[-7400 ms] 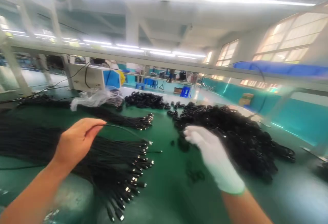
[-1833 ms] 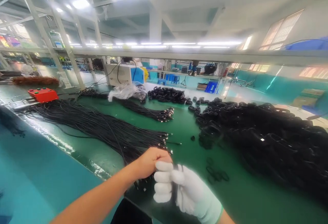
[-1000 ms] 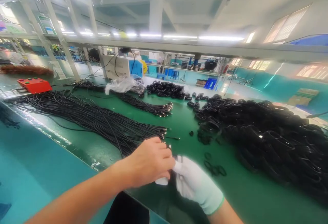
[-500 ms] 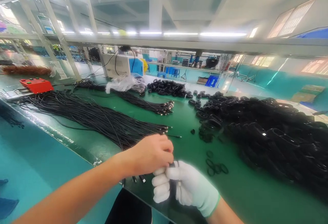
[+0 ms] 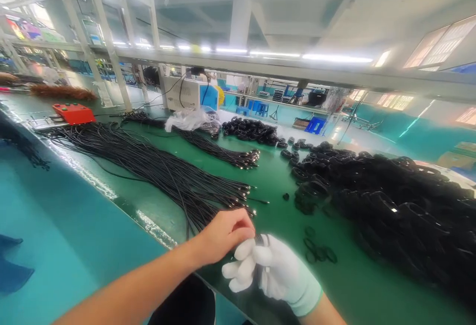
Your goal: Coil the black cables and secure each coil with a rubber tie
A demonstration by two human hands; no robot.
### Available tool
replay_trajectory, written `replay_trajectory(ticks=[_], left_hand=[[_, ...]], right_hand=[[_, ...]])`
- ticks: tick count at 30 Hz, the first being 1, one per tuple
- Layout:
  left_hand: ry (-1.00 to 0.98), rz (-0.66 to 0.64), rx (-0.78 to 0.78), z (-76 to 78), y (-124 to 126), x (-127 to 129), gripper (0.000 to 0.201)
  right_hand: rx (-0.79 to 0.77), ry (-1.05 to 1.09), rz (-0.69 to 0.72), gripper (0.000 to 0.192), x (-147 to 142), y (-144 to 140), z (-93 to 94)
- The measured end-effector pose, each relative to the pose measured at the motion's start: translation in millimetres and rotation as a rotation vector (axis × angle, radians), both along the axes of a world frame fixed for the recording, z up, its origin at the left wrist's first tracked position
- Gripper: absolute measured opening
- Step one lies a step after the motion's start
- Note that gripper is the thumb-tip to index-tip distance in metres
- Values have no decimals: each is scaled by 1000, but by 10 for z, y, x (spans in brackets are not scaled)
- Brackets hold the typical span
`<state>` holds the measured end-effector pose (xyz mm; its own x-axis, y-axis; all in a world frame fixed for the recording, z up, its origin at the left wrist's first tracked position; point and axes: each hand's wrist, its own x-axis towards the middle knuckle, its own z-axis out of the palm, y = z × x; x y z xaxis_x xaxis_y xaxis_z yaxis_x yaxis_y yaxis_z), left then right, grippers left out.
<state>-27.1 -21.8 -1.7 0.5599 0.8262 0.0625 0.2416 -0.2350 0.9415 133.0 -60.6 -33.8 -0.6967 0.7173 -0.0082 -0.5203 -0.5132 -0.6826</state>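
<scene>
1. A coiled black cable (image 5: 259,258) is held above the near edge of the green worktop (image 5: 267,186), between both hands.
2. The right hand (image 5: 273,273), in a white glove, has its fingers wrapped around the coil; the dark strands show between the gloved fingers.
3. The left hand (image 5: 223,233) is bare. Its fingertips are pinched together at the top of the coil, touching the gloved fingers.
4. Just beyond the left hand, a large bundle of straight black cables (image 5: 148,166) lies diagonally, its metal plug ends pointing toward the worktop's middle.
5. A few loose black rings (image 5: 318,250) lie just right of the hands.
6. A big heap of coiled cables (image 5: 390,201) covers the right side of the worktop.
7. A second, smaller bundle (image 5: 223,152) lies farther back, beside a crumpled clear plastic bag (image 5: 188,119).
8. A red control box (image 5: 73,113) sits at the far left corner.
</scene>
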Motion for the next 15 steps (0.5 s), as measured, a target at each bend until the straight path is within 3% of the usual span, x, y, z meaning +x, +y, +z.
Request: replay_trajectory(ticks=[3, 7, 10, 15], left_hand=[[-96, 82, 21, -107, -122, -10, 11], [-201, 10, -101, -184, -200, -86, 14], [-184, 25, -16, -195, -246, -145, 14], [-186, 94, 117, -184, -357, -180, 15]], right_hand=[[113, -66, -11, 30, -7, 12, 46], [176, -119, 54, 29, -31, -11, 113], [247, -196, 87, 29, -73, -43, 170], [393, -539, 175, 33, -108, -106, 314]])
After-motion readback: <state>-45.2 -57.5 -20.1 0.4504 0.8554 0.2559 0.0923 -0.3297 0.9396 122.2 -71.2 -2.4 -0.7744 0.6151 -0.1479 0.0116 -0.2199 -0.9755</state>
